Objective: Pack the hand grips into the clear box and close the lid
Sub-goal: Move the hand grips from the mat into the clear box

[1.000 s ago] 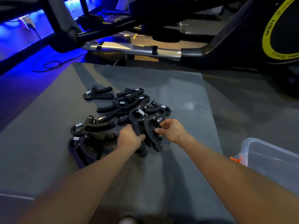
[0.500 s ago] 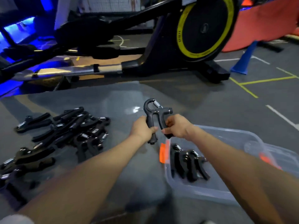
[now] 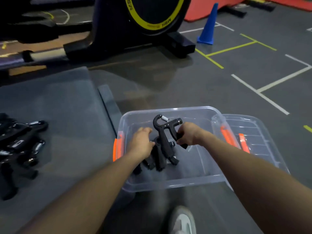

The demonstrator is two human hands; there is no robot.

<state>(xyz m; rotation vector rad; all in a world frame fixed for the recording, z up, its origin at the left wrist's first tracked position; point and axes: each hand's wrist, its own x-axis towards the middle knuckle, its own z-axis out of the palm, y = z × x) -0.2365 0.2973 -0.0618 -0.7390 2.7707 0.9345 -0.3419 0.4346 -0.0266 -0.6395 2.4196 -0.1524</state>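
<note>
A clear plastic box (image 3: 185,180) with orange latches sits on the floor in front of me. Over its inside my right hand (image 3: 188,134) is shut on one handle of a black hand grip (image 3: 163,130) with a steel spring at its top. My left hand (image 3: 141,144) is beside that grip's other handle with its fingers loose, holding nothing that I can see. Several black hand grips (image 3: 159,157) lie on the box floor under the hands. A pile of more hand grips (image 3: 18,146) lies on the grey mat (image 3: 67,115) at the left.
The clear lid (image 3: 258,137) with orange clips leans at the box's right side. A black and yellow exercise machine (image 3: 135,26) stands behind. A blue cone (image 3: 208,26) is on the lined floor at the far right. My shoe (image 3: 183,220) shows below.
Both hands lifted one hand grip from the pile on the mat and carried it right, over the box. The left hand has come off its handle.
</note>
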